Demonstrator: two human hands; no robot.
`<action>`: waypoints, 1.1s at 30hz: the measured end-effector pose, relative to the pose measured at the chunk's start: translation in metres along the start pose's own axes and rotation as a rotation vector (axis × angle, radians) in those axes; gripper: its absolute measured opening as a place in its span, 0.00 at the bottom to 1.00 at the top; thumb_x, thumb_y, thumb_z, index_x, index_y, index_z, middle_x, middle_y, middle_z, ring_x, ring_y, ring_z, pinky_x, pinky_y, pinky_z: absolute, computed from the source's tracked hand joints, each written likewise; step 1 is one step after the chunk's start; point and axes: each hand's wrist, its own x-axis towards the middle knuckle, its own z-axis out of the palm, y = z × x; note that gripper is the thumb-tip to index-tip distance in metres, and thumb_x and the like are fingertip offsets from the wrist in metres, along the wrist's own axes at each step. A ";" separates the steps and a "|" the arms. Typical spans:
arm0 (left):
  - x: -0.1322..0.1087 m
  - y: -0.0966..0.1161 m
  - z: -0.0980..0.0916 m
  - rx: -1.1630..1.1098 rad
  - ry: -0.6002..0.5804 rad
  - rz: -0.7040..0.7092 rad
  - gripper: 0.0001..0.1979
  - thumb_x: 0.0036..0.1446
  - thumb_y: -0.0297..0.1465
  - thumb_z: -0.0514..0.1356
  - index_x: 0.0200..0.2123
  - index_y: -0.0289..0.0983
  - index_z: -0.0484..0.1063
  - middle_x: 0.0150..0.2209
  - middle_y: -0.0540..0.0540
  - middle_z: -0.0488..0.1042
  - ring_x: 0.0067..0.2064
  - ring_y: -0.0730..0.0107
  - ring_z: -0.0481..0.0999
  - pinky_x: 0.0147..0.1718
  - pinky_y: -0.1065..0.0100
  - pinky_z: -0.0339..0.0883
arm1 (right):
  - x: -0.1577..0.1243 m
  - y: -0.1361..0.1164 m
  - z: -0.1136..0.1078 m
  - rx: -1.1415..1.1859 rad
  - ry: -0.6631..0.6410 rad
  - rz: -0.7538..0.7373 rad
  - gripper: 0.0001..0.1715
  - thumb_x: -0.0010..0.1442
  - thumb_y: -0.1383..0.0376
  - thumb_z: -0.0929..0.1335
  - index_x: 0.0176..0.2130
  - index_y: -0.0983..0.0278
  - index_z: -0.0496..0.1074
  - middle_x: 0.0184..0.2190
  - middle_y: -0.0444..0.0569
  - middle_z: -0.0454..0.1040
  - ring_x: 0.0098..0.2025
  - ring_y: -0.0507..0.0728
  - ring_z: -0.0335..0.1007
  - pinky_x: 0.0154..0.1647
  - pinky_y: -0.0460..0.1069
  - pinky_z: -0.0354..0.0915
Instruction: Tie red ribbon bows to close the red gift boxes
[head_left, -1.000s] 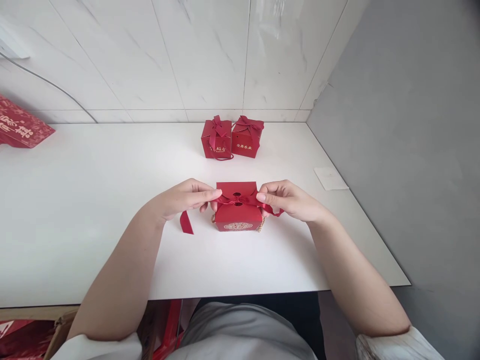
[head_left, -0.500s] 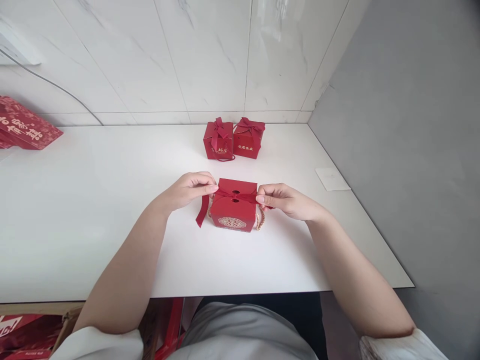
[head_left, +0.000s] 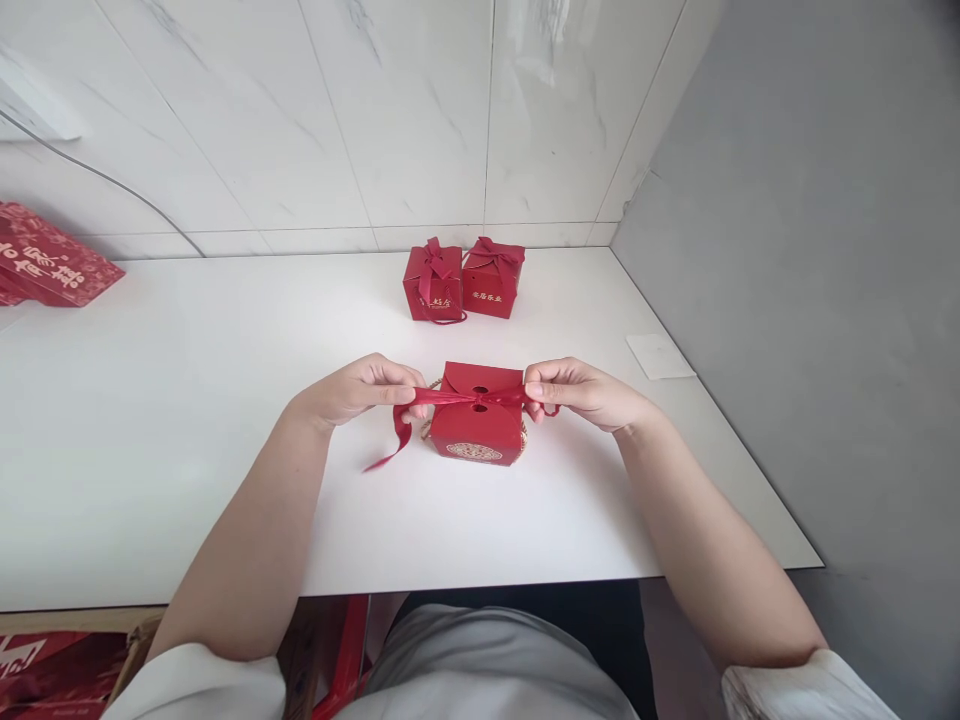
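A red gift box [head_left: 480, 430] with a gold round emblem stands upright on the white table in front of me. Over its closed top runs a red ribbon [head_left: 442, 398], knotted at the middle near two small holes. My left hand [head_left: 367, 388] pinches the ribbon left of the box, and a loose tail hangs from it to the table. On the right, my right hand [head_left: 577, 392] pinches the ribbon's other side beside the box's top edge, a short end showing past the fingers. Gold cord handles [head_left: 426, 428] show at the box's sides.
Two red boxes with tied bows [head_left: 433, 285] [head_left: 493, 285] stand near the tiled wall. A white paper square [head_left: 660, 356] lies at the right, by a grey panel. Red printed packaging [head_left: 56, 262] is at the far left; below the table's edge sits a carton [head_left: 139, 640] with red items.
My left hand has drawn the ribbon outward to the left, so it stretches longer and tauter. The box has turned slightly and shifted a little right.
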 end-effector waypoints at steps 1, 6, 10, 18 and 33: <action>0.000 -0.002 0.001 -0.022 0.018 0.040 0.16 0.59 0.43 0.63 0.30 0.38 0.82 0.34 0.39 0.78 0.35 0.61 0.76 0.38 0.60 0.71 | 0.000 0.000 0.000 0.008 0.003 -0.002 0.20 0.62 0.51 0.70 0.28 0.62 0.72 0.26 0.44 0.72 0.28 0.51 0.61 0.30 0.47 0.57; 0.007 -0.008 0.010 -0.109 0.117 0.228 0.12 0.61 0.40 0.62 0.36 0.41 0.85 0.59 0.37 0.72 0.53 0.54 0.73 0.48 0.56 0.71 | 0.004 0.001 0.005 0.052 -0.030 0.002 0.21 0.63 0.51 0.70 0.28 0.63 0.71 0.25 0.44 0.70 0.28 0.50 0.61 0.30 0.47 0.56; 0.016 -0.011 0.020 -0.138 0.206 0.361 0.09 0.61 0.40 0.64 0.37 0.46 0.85 0.53 0.42 0.79 0.54 0.56 0.72 0.52 0.55 0.70 | 0.006 0.002 0.006 0.061 -0.037 0.006 0.20 0.63 0.52 0.70 0.28 0.64 0.71 0.25 0.44 0.70 0.28 0.50 0.61 0.30 0.47 0.56; 0.027 -0.010 0.034 -0.082 0.300 0.393 0.06 0.58 0.39 0.67 0.34 0.48 0.84 0.34 0.47 0.84 0.52 0.61 0.76 0.69 0.49 0.43 | 0.009 0.003 0.008 0.112 -0.038 -0.004 0.18 0.63 0.55 0.71 0.28 0.64 0.73 0.25 0.43 0.73 0.28 0.49 0.64 0.31 0.45 0.59; 0.028 -0.006 0.034 0.010 0.277 0.138 0.09 0.59 0.39 0.65 0.34 0.41 0.83 0.50 0.43 0.76 0.51 0.59 0.76 0.49 0.61 0.72 | 0.020 0.001 0.039 0.076 0.141 -0.518 0.07 0.63 0.63 0.72 0.39 0.52 0.83 0.48 0.47 0.78 0.48 0.58 0.75 0.49 0.56 0.74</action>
